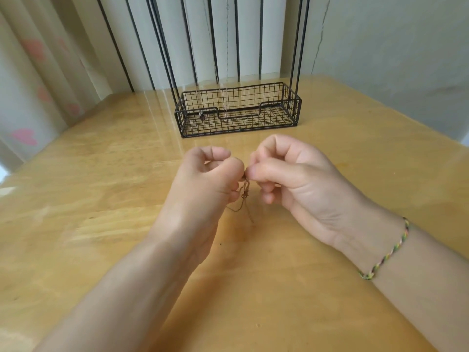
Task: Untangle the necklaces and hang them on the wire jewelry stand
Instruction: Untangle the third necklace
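I see two chains [223, 72] hung on the stand [238, 110] at 12 o'clock; both my grips, left hand [210, 179] and right hand [286, 174], pinch a third necklace [245, 193], unhung.

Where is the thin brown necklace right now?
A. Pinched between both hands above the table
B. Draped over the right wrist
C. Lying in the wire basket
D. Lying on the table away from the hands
A: the left hand and right hand pinch the necklace, which dangles between them.

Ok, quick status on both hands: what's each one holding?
Left hand: fingers pinched shut on the necklace.
Right hand: fingers pinched shut on the same necklace, beside the left.
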Demonstrator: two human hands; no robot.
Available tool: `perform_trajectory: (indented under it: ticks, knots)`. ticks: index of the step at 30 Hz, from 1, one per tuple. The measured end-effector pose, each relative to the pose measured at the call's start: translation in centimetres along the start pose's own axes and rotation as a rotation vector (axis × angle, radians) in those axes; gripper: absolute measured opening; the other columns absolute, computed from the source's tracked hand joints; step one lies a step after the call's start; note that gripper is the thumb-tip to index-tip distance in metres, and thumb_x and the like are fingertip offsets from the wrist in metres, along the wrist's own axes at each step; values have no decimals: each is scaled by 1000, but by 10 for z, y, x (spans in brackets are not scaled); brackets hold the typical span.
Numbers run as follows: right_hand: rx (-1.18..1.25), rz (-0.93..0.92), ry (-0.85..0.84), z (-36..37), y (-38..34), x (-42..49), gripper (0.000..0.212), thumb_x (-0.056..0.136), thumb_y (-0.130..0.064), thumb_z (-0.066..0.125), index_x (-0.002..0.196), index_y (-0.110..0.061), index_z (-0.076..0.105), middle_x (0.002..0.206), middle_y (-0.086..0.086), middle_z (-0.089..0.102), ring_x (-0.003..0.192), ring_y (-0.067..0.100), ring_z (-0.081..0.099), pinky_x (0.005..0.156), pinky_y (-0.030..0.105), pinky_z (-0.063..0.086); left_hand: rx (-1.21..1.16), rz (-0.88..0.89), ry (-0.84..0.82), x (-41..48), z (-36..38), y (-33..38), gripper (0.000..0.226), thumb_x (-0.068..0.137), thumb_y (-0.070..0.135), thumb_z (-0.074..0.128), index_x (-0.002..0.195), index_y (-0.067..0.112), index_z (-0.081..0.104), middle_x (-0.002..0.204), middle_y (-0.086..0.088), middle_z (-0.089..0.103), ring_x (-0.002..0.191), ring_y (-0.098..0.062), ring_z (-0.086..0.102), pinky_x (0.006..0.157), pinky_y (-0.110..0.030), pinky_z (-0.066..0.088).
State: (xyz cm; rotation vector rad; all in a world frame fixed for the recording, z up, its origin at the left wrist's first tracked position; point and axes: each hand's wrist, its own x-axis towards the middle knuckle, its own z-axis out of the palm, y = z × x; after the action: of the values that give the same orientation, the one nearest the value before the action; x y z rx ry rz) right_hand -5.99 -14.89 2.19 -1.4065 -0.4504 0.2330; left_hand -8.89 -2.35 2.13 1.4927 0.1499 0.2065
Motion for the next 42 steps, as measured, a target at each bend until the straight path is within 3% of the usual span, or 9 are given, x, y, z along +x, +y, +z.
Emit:
perform_trajectory:
  ticks: [3, 6, 10, 15, 20, 24, 29, 37, 42]
  knots:
    - [215, -6, -8, 3, -3, -1, 30, 62, -1, 69, 64, -17, 45, 70, 7, 45, 48, 8, 37, 45, 19, 33, -34, -38, 30, 0, 0, 1, 26, 81, -3, 51, 100, 15, 54, 69, 1, 48, 57, -9, 43, 53, -22, 37]
    - [382, 24, 2, -1, -10, -1, 25, 66, -5, 65, 69, -17, 43, 67, 2, 52, 46, 8, 36, 43, 18, 30, -107, -94, 79, 3, -4, 2, 21, 88, -2, 46, 91, 16, 56, 69, 1, 49, 53, -7, 40, 50, -20, 35]
    - [149, 102, 75, -5, -7, -1, 25, 83, -2, 62, 71, -16, 45, 62, 0, 58, 46, 8, 41, 43, 19, 36, -177, -159, 76, 8, -8, 3, 21, 91, 3, 41, 89, 16, 57, 69, 2, 48, 53, -9, 38, 51, -20, 37]
    - [110, 117, 155, -6, -6, -2, 22, 82, -5, 67, 72, -15, 50, 63, 0, 64, 52, 8, 56, 46, 18, 44, -221, -196, 15, 8, -9, 6, 32, 85, -1, 31, 91, 14, 58, 66, 1, 46, 54, -11, 37, 49, -22, 36]
    - [21, 117, 108, -12, -9, -1, 11, 78, -5, 70, 83, -11, 62, 60, -3, 63, 49, 6, 53, 46, 17, 45, 230, -5, 90, 8, -11, 1, 26, 90, 6, 43, 86, 18, 66, 67, 6, 50, 55, -8, 44, 60, -24, 40]
    - [-309, 10, 8, -8, -8, -2, 10, 74, -7, 75, 82, -11, 71, 60, 0, 58, 50, 4, 49, 47, 16, 42, 473, 223, 150, 5, -11, 4, 21, 86, 7, 49, 84, 21, 64, 64, 10, 54, 50, 1, 46, 45, -10, 36]
    - [-550, -146, -6, -3, -5, -2, 10, 74, -7, 76, 80, -16, 75, 73, 13, 68, 60, 7, 53, 62, 26, 48, 158, 72, 110, 7, -13, 7, 28, 86, -2, 45, 86, 19, 64, 69, 6, 53, 58, -6, 47, 61, -22, 41]
    - [-465, -135, 107, -4, 1, 0, 11, 82, -9, 68, 73, -16, 69, 62, -3, 59, 52, 4, 49, 51, 18, 41, -464, -271, -53, 7, -8, 10, 29, 81, -3, 31, 88, 15, 52, 60, 1, 43, 44, -8, 32, 44, -17, 30]
    - [-304, -107, 241, -4, 0, 0, 11, 88, -8, 59, 80, -13, 63, 63, -3, 56, 53, 2, 50, 50, 15, 42, -174, -231, -29, 8, -12, 6, 29, 84, -1, 31, 83, 13, 56, 61, 2, 43, 46, -9, 32, 41, -19, 32]
